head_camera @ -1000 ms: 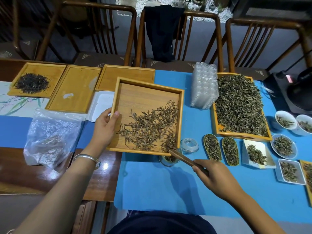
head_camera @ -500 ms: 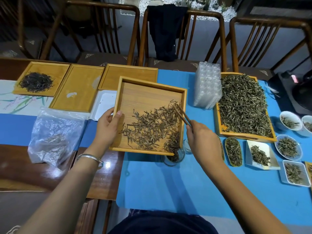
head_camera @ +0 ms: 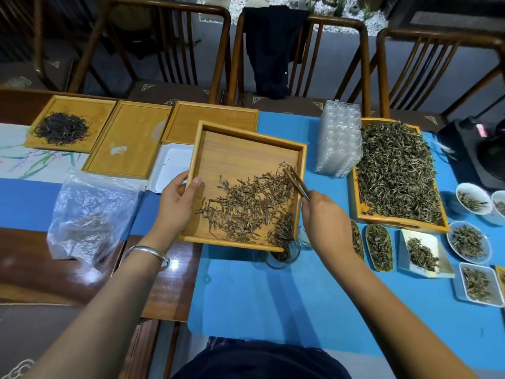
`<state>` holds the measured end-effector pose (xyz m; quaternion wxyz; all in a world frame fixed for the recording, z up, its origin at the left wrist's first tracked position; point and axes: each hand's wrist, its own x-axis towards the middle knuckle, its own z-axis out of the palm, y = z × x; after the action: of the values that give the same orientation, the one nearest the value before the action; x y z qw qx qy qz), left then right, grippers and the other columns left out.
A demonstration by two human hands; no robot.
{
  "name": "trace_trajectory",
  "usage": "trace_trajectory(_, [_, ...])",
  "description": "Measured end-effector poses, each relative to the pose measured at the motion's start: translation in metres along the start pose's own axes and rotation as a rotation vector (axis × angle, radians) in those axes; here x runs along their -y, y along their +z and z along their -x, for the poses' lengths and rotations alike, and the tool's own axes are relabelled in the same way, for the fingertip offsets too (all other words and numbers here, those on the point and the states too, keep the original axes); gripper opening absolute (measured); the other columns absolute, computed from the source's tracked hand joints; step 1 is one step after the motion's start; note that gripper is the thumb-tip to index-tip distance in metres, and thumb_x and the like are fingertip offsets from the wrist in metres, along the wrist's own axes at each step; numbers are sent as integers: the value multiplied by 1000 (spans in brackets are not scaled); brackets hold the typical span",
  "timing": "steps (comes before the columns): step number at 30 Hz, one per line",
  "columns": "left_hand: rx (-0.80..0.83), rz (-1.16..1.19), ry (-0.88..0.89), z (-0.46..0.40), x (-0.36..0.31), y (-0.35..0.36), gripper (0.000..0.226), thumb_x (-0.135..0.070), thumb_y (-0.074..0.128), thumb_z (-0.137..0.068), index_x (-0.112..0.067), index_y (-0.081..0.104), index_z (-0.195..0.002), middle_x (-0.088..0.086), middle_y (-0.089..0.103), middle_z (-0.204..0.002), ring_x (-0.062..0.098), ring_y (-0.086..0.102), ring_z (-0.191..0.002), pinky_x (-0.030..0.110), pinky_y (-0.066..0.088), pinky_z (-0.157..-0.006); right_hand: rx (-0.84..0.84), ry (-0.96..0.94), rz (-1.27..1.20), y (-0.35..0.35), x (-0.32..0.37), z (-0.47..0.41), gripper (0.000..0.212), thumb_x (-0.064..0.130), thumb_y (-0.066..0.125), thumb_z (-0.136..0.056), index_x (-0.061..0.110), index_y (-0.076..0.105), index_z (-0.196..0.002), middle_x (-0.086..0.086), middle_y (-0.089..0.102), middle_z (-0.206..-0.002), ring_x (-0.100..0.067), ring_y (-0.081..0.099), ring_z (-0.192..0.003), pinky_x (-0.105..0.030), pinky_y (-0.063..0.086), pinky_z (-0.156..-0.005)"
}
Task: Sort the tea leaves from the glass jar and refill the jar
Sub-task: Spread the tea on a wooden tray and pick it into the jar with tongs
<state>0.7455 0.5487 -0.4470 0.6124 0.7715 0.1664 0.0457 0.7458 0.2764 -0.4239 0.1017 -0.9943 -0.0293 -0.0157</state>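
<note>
Right now the left hand (head_camera: 177, 206) grips the left rim of the square wooden tray (head_camera: 237, 149), thumb over the edge and fingers curled underneath, holding it tilted so its near right corner dips over the glass jar (head_camera: 281, 254). Brown tea leaves (head_camera: 246, 209) lie scattered across the tray's lower half and bunch up at that low corner, spilling into the jar's mouth. The jar stands on the blue mat (head_camera: 273, 296) just below the tray's corner, dark leaves showing inside. The right hand (head_camera: 325, 222), just right of the tray, pinches a pair of wooden tweezers (head_camera: 296, 181), whose tips reach over the tray's right rim and touch the leaves near the far right side. Right of the tray sits a larger tray of green tea (head_camera: 396, 173); left of the tray lies a clear plastic bag (head_camera: 90, 214).
</note>
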Motion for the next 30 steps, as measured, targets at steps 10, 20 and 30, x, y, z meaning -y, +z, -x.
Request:
trace_trajectory(10, [10, 16, -5, -2, 6, -2, 22, -26, 52, -102, -15, 61, -119, 4, 74, -99, 12, 72, -86, 29, 59, -78, 73, -35, 16, 8, -6, 52, 32, 35, 34, -101, 11, 55, -108, -8, 65, -92, -32, 65, -74, -32, 32, -51])
trace_trajectory(20, [12, -7, 9, -15, 9, 0, 29, -27, 55, -100, -9, 63, -121, 7, 73, -104, 23, 69, -96, 35, 54, -87, 77, -30, -72, 6, -8, 90, 22, 23, 57, -93, 8, 63, -107, -12, 66, -82, -35, 63, -57, -31, 34, -42])
trace_trajectory(30, [29, 21, 25, -17, 12, 0, 26, -26, 54, -101, -11, 63, -120, -1, 74, -96, 10, 71, -84, 26, 55, -77, -4, -104, 6, 10, -16, 108, 21, 17, 78, -75, 10, 69, -92, -3, 60, -60, -26, 55, -39, -25, 31, -29])
